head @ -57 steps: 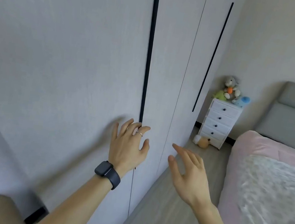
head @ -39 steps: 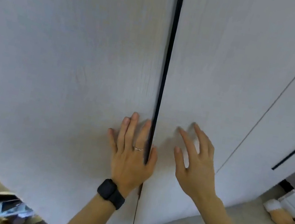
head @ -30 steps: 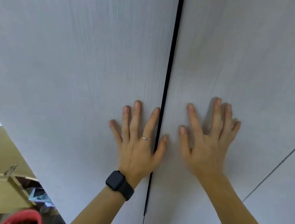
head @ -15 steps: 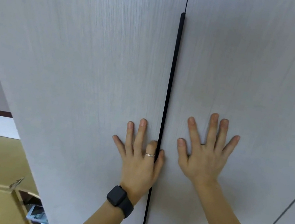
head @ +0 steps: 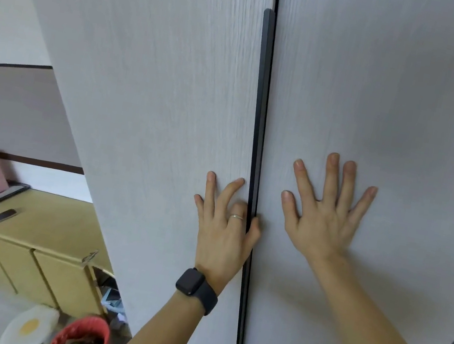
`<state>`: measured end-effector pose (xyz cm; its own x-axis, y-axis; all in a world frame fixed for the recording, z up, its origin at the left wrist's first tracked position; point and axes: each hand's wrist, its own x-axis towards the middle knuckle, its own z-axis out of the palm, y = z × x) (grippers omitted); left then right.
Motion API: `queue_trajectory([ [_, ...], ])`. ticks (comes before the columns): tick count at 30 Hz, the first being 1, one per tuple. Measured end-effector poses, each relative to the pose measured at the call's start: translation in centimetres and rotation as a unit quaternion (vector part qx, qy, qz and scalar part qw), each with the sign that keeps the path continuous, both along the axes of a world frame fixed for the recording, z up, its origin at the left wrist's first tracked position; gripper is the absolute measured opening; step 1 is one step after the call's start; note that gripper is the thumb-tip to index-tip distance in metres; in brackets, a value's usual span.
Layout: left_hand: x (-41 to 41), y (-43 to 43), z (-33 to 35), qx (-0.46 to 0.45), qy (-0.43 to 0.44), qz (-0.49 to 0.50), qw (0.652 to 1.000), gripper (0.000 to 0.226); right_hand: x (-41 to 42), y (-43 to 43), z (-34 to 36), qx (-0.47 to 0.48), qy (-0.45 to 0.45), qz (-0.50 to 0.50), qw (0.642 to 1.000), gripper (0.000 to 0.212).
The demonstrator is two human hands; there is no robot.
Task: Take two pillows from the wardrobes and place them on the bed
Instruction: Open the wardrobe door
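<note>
While her right hand [head: 323, 218] lies flat and released on one wardrobe door [head: 395, 110], nothing is held. Left hand [head: 225, 225] hooks fingers around the black handle strip [head: 261, 102].

The single head-worn view looks straight at the wardrobe doors [head: 156, 100] from very close, angled slightly downward along the person's forearms. The dark vertical handle strip [head: 255, 146] runs near frame centre; left of the doors, a yellow cabinet [head: 30, 229] shows, farther off.

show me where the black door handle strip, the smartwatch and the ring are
black handle strip [head: 257, 134], head view, mid-length of the strip.
smartwatch [head: 190, 282], head view, its dark screen.
ring [head: 236, 217], head view, band on a left-hand finger.
</note>
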<state>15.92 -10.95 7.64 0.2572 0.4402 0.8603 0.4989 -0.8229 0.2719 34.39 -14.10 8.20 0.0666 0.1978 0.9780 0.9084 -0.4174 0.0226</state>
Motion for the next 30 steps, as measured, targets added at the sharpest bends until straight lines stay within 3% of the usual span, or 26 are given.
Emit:
queue_trajectory([
  [7, -3.4, -2.6, 0.1, -0.017, 0.011, -0.040, 0.999, 0.019, -1.2, -1.8, 0.9, -0.076, 0.078, 0.038, 0.993, 0.061],
  [11, -6.8, -4.7, 0.1, -0.011, -0.003, -0.074, 0.997, 0.021, -4.5, -4.7, 0.2, -0.102, 0.167, 0.141, 0.970, 0.066],
  [13, -8.6, -5.8, 0.0, -0.028, -0.020, -0.085, 0.996, 0.021, -7.5, -6.6, -1.8, -0.098, 0.239, 0.266, 0.928, 0.064],
  [15, -10.5, -7.0, -0.2, -0.042, -0.039, -0.095, 0.994, 0.018, -11.1, -8.5, -4.1, -0.117, 0.318, 0.384, 0.859, 0.059],
  [20, -15.5, -9.7, -0.5, -0.064, -0.072, -0.105, 0.990, 0.016, -18.2, -10.5, -7.9, -0.188, 0.344, 0.571, 0.721, 0.046],
  [28, -22.9, -13.1, -1.2, -0.167, -0.137, -0.089, 0.972, 0.023, -24.9, -11.4, -9.5, -0.224, 0.323, 0.649, 0.652, 0.051],
  [30, -24.8, -14.0, -1.2, -0.210, -0.177, -0.071, 0.959, 0.026, -26.6, -11.5, -9.2, -0.251, 0.302, 0.650, 0.651, 0.051],
])
